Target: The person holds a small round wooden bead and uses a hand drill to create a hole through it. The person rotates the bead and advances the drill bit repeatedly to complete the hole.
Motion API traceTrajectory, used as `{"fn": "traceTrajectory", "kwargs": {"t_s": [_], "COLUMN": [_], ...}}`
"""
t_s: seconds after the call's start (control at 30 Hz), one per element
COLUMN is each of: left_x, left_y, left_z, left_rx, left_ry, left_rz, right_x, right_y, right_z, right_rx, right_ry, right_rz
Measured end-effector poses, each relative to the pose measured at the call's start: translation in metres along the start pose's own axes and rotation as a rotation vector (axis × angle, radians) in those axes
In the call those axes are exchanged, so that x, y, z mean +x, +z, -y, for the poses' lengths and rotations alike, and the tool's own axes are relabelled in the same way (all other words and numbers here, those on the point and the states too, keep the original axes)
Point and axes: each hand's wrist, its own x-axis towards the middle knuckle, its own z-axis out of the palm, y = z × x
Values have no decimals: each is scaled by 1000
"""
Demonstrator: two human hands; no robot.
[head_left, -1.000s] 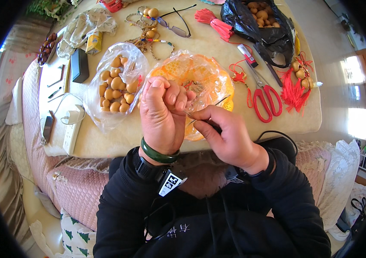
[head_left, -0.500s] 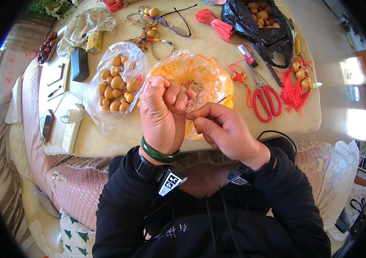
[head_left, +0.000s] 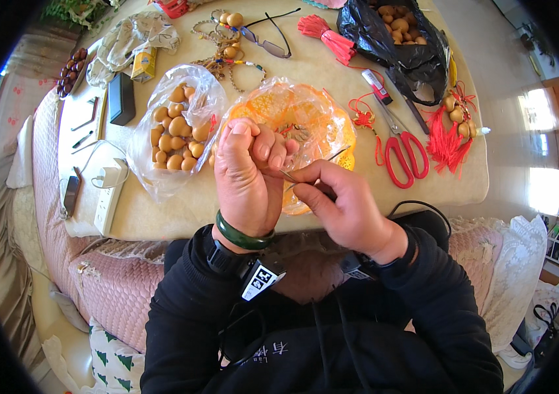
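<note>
Over the front of the table, my left hand [head_left: 250, 171] is closed with its palm side up and fingers curled. Whatever it grips is hidden inside the fingers. A green bangle [head_left: 244, 234] circles that wrist. Close beside it, my right hand [head_left: 345, 207] pinches a thin metal tool [head_left: 338, 155] between thumb and fingers, its two slim prongs pointing at the left fingertips. The fingers cover most of the tool, so its exact kind is unclear. Behind both hands sits an orange patterned basket [head_left: 345, 125] lined with clear plastic, with small reddish items inside.
Left of the basket lies a clear bag [head_left: 145, 148] of small gourds [head_left: 177, 126]. To the right are red-handled scissors [head_left: 407, 161], a red knotted cord [head_left: 363, 118] and red tassels [head_left: 449, 141]. A black bag [head_left: 365, 33] holds more gourds. A white power strip [head_left: 110, 197] lies at left.
My right hand has shifted slightly and its thumb has drawn back a little. The tool's prongs show more plainly, spread apart. My left hand has stayed nearly still.
</note>
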Motion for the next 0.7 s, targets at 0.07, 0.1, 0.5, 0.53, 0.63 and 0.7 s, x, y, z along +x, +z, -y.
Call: {"fn": "traceTrajectory", "kwargs": {"t_s": [0.07, 0.1, 0.5, 0.53, 0.63, 0.7], "left_x": [0, 0, 0, 0, 0, 0], "left_y": [0, 0, -2, -2, -1, -1], "left_z": [0, 0, -1, 0, 0, -1], "left_rx": [4, 7, 5, 2, -13, -9], "left_ry": [3, 5, -3, -1, -14, -21], "left_rz": [2, 7, -1, -5, -19, -9], "right_x": [-2, -3, -3, -3, -2, -1], "right_y": [-4, -3, -1, -1, -1, -2], "right_z": [4, 5, 8, 8, 9, 10], "right_rx": [546, 608, 254, 48, -459, 84], "right_ry": [447, 498, 415, 236, -198, 290], "right_rz": [78, 76, 50, 17, -1, 31]}}
